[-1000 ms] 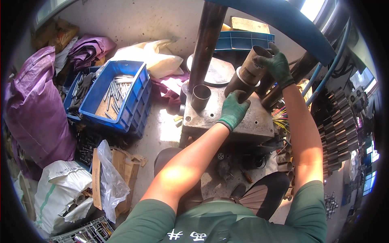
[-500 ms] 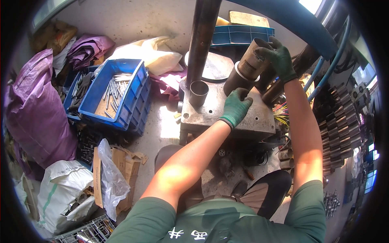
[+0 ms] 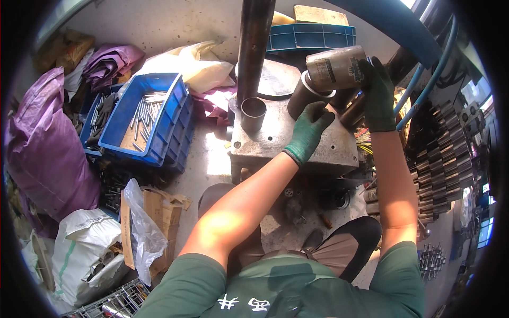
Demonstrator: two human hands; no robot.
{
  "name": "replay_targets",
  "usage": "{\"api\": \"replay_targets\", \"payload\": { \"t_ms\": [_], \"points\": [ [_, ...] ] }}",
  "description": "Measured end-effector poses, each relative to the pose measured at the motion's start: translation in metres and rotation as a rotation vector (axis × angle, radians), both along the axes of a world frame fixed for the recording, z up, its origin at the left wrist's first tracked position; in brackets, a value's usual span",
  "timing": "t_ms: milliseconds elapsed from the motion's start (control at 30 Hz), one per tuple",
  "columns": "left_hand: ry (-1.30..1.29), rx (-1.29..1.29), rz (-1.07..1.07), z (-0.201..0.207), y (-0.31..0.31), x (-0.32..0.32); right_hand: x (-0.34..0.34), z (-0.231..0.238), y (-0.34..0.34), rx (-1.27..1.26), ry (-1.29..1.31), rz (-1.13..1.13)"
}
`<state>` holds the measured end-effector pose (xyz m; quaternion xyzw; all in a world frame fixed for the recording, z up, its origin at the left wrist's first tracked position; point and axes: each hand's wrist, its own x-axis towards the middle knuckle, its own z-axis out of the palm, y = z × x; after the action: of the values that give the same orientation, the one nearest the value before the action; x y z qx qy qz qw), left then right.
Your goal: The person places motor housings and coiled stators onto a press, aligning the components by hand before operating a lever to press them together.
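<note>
In my right hand [image 3: 379, 98], gloved in green, is a grey-brown metal sleeve [image 3: 336, 69] with dark printing. It lies nearly level, with my fingers closed at its right end. Its left end is by a pale ring on top of a dark upright cylinder [image 3: 301, 106]; I cannot tell whether they touch. My left hand [image 3: 308, 132], also gloved, is just in front of that cylinder with its fingers curled; whatever they may hold is hidden. A short open steel tube [image 3: 253, 115] stands on the left of the thick metal plate [image 3: 275, 151].
A dark steel column [image 3: 254, 53] rises behind the tube. To the left are a blue crate [image 3: 143, 119] of metal rods, a purple sack [image 3: 47, 143] and a white sack [image 3: 79, 249]. Stacked metal sleeves [image 3: 442, 159] line the right side. Blue hoses [image 3: 432, 87] hang behind my right hand.
My right hand has tipped the metal sleeve from a steep slant to nearly level, moving slightly lower and to the right. My left hand stays by the dark cylinder. The whole view has shifted slightly.
</note>
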<state>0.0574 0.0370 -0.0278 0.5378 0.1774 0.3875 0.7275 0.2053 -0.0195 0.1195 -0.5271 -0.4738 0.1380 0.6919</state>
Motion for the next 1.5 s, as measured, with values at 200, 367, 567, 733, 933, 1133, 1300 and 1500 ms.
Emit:
{"api": "replay_targets", "payload": {
  "t_ms": [200, 367, 567, 733, 933, 1133, 1300, 1500],
  "points": [
    [-0.287, -0.527, -0.225, 0.004, -0.019, -0.010, -0.023, -0.104, -0.099, -0.121, 0.384, 0.000],
    [-0.184, -0.515, -0.223, 0.014, -0.039, -0.034, -0.072, -0.112, -0.119, -0.198, 0.489, 0.019],
    [-0.311, -0.815, -0.600, 0.015, -0.043, -0.038, -0.079, -0.111, -0.160, -0.271, 0.190, 0.047],
    [-0.489, -1.183, -0.627, 0.003, -0.025, -0.048, -0.083, -0.099, -0.172, -0.339, 0.241, 0.060],
    [-0.491, -1.316, -0.595, 0.015, -0.024, -0.052, -0.072, -0.101, -0.180, -0.424, 0.196, 0.062],
    [-0.173, -0.363, -0.296, 0.022, -0.031, -0.057, -0.069, -0.097, -0.183, -0.408, 0.188, -0.012],
    [0.150, 0.492, 0.075, 0.032, -0.045, -0.054, -0.067, -0.102, -0.187, -0.323, 0.218, 0.003],
    [0.143, 0.613, 0.112, 0.036, -0.057, -0.056, -0.073, -0.102, -0.185, -0.282, 0.212, 0.013]
  ]
}}
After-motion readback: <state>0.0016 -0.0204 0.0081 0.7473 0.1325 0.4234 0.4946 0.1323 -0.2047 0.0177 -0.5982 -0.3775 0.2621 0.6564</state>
